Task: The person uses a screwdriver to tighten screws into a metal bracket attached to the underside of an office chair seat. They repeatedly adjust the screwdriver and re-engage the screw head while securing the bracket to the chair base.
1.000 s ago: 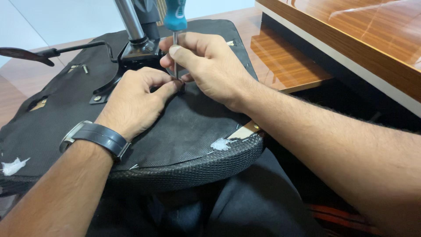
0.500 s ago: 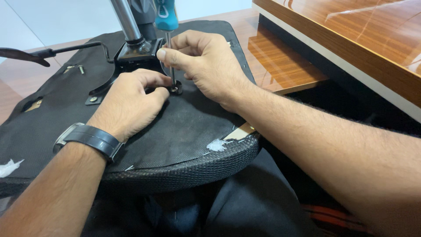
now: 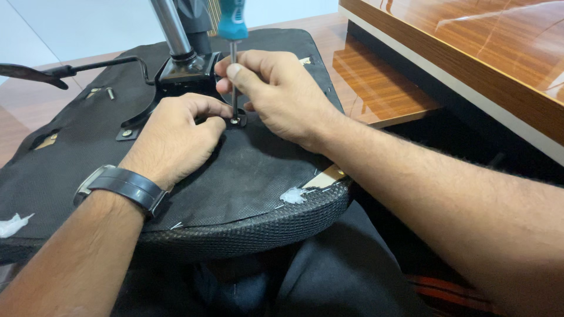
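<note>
Our right hand (image 3: 282,97) clamps screwdriver (image 3: 233,35) shaft, upright, tip on screw (image 3: 234,121). Left hand (image 3: 176,138) curled, fingertips pinching bracket (image 3: 238,119) beside screw, on upturned chair seat (image 3: 247,176).

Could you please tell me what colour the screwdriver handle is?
The screwdriver handle is teal blue, shown in the head view.

An office: glossy wooden desk (image 3: 470,53) at right, upturned office-chair seat (image 3: 247,188) lay near, pale wall far.
</note>
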